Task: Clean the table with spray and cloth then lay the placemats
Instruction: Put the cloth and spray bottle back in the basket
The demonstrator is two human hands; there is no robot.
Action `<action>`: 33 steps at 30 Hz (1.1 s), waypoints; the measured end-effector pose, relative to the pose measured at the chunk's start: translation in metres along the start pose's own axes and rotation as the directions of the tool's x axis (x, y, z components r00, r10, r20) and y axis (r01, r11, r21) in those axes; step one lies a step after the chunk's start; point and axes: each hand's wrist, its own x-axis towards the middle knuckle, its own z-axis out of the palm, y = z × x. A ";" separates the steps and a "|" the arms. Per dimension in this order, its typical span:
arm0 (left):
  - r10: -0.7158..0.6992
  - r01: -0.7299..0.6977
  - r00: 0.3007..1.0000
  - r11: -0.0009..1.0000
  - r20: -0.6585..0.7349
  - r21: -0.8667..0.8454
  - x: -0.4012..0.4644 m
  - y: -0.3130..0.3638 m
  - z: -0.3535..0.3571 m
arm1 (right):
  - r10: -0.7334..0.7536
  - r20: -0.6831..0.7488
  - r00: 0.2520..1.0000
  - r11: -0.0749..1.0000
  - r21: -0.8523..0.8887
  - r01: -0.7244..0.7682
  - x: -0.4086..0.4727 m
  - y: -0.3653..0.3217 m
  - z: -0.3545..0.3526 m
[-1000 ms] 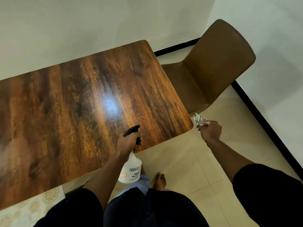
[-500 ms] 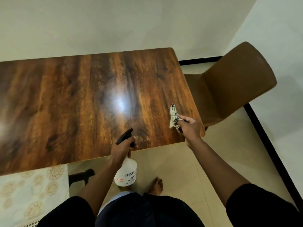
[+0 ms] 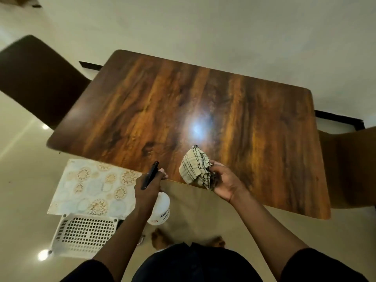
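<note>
A dark glossy wooden table point(image 3: 254, 123) fills the middle of the view. My left hand point(image 3: 147, 186) grips the neck of a white spray bottle point(image 3: 160, 210) with a black trigger head, held just off the table's near edge. My right hand point(image 3: 224, 183) holds a bunched beige checked cloth point(image 3: 193, 165) above the near part of the tabletop. A floral patterned placemat point(image 3: 91, 188) lies below and left of the table's near edge, on a white perforated plastic stool point(image 3: 83, 235).
A dark brown chair point(image 3: 34, 78) stands at the table's left end and a lighter brown chair point(image 3: 352, 165) at its right end. The floor is pale glossy tile point(image 3: 20, 200); a white wall runs behind the table. My bare feet point(image 3: 160, 238) show below.
The view has swung left, bringing the left chair, the stool and the placemat into sight. My right hand has carried the cloth from beside the table's right end to over its near part.
</note>
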 end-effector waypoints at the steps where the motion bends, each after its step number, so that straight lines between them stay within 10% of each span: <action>1: 0.003 -0.004 0.999 1.000 -0.039 -0.007 0.005 -0.001 -0.016 | 0.026 0.027 0.999 1.000 -0.002 -0.026 0.003 0.008 0.017; 14: 0.010 -0.085 0.931 0.978 -0.365 -0.190 0.013 -0.040 -0.180 | 0.393 0.288 0.873 0.909 -0.267 -0.320 0.056 0.128 0.179; 33: -0.098 -0.110 0.819 0.940 -0.565 -0.324 0.063 -0.194 -0.253 | 0.461 0.153 0.874 0.459 -0.884 -0.087 0.200 0.271 0.218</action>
